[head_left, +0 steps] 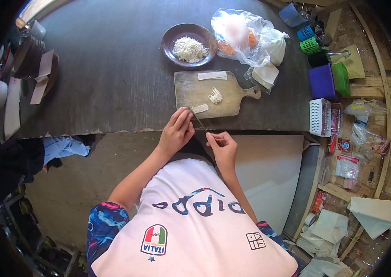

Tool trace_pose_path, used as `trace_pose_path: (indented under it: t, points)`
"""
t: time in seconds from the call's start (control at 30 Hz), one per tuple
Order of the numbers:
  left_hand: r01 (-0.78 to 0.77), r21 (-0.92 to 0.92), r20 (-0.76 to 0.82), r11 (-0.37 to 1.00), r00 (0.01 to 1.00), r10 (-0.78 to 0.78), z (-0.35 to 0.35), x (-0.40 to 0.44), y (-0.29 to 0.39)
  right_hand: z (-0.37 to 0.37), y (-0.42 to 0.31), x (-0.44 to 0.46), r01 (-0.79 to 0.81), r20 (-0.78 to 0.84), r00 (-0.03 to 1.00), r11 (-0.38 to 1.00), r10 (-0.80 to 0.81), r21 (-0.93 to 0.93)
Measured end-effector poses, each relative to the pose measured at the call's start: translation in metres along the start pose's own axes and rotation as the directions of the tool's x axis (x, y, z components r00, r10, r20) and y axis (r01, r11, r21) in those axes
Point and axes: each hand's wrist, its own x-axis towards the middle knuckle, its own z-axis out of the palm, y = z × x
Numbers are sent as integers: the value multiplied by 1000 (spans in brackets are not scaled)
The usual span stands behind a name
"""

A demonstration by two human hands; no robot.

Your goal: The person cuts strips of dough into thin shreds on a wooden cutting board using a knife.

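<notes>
The right hand (223, 144) pinches one end of a thin grey blade (199, 121). The left hand (177, 130) curls by the other end, near a flat white piece (200, 109) on the brown wooden board (187, 88); I can't tell its grip

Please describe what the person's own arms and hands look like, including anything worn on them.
The left hand and right hand are ungloved, with no watch visible. The forearms are uncovered. The short sleeves are dark blue with a swirling pattern in lighter blue and pink, set against the shirt's white front.
</notes>
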Motion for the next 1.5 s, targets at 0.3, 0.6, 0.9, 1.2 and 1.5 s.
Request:
trace_pose_path:
  t: [0.3,0.6,0.9,1.2,1.5]
  points:
    - [12,-33,27,999,1000,-11,-3,1,1,-5,-5,-8,8,-14,1000,999,-9,-32]
    - [10,-23,35,1000,999,-10,-3,0,0,-4,-5,-9,42,-22,999,998,-43,-54]
    - [1,3,25,1000,1000,-1,-4,2,0,3,-2,1,44,-11,999,999,-43,13]
    - [2,12,26,1000,1000,-2,-5,0,2,7,-9,4,11,3,1000,1000,-11,-6]
    - [3,-5,13,1000,1000,-3,-4,1,0,-1,-5,-1,28,1,1000,999,-28,-32]
